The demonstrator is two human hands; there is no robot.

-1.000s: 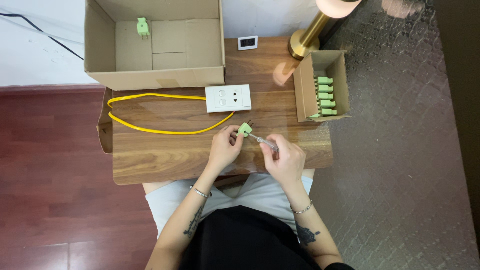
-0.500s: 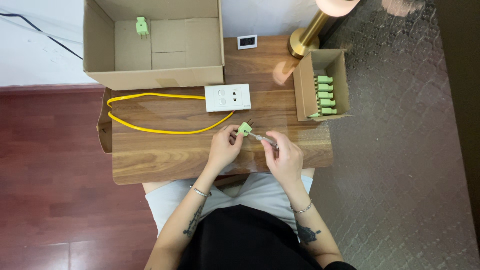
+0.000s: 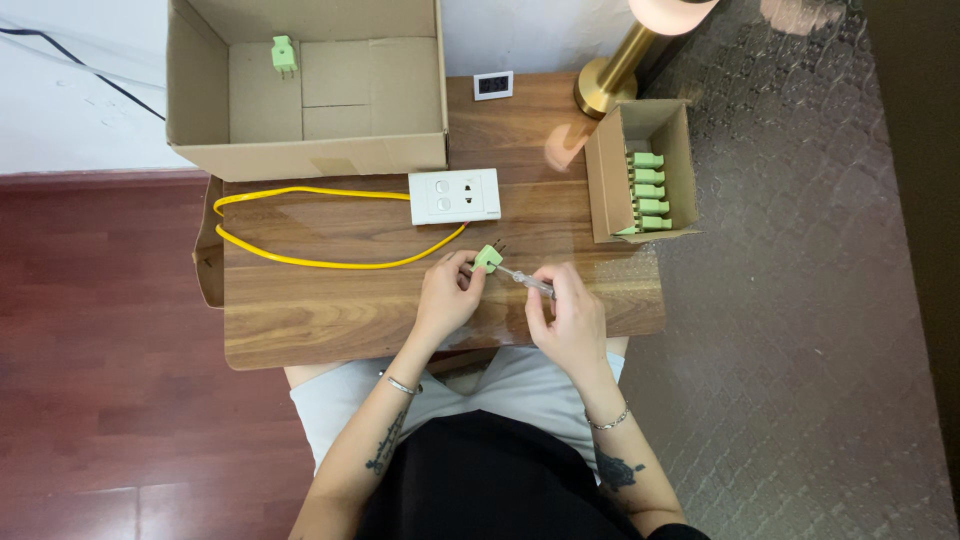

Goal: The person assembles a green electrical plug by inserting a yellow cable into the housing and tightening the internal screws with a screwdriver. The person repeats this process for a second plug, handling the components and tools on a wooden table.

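Observation:
My left hand (image 3: 446, 296) pinches a small green plug (image 3: 487, 258) just above the wooden table (image 3: 300, 315), its prongs pointing up and right. My right hand (image 3: 566, 318) grips a thin screwdriver (image 3: 524, 279) with a clear handle, its tip against the plug. Both hands sit near the table's front edge, just below a white socket plate (image 3: 454, 196) with a yellow cable (image 3: 300, 226) looping off to the left.
A large open cardboard box (image 3: 300, 150) at the back left holds one green plug (image 3: 284, 52). A small cardboard box (image 3: 610, 180) at the right holds several green plugs. A brass lamp base (image 3: 605, 80) and a small digital display (image 3: 493, 85) stand at the back.
The hands have barely shifted; the plug and screwdriver stay together in the same spot.

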